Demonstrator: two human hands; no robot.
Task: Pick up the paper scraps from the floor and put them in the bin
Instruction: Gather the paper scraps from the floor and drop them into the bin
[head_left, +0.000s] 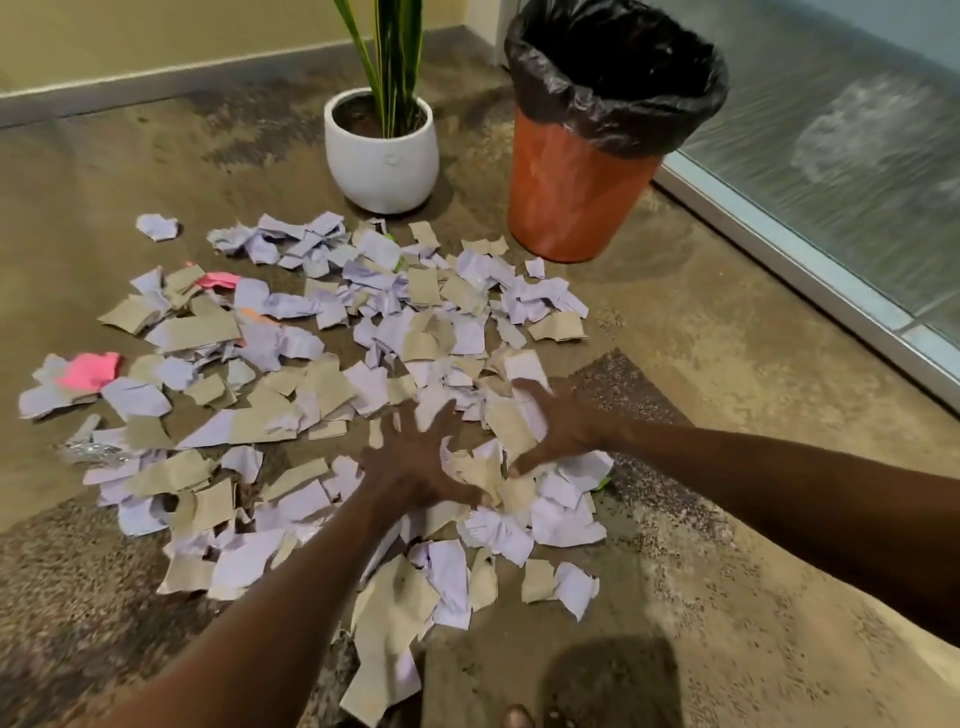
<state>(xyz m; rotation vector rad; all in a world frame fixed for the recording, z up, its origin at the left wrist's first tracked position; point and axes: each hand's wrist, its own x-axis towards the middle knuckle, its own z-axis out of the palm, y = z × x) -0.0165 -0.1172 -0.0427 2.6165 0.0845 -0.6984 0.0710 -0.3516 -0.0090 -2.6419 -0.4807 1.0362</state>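
Several white, brown and pink paper scraps (332, 374) lie spread over the brown floor in a wide patch. An orange bin (576, 192) lined with a black bag stands at the back right of the patch, its mouth open. My left hand (415, 462) hovers low over the near middle of the scraps, fingers spread, holding nothing. My right hand (556, 426) is just to its right, fingers spread and curled around a small heap of scraps (488, 475) that sits between both hands. Neither hand has closed on the paper.
A white pot (382, 156) with a tall green plant stands left of the bin. A glass wall with a metal sill (810, 270) runs along the right. A skirting board (156, 88) lines the back wall. A toe shows at the bottom edge.
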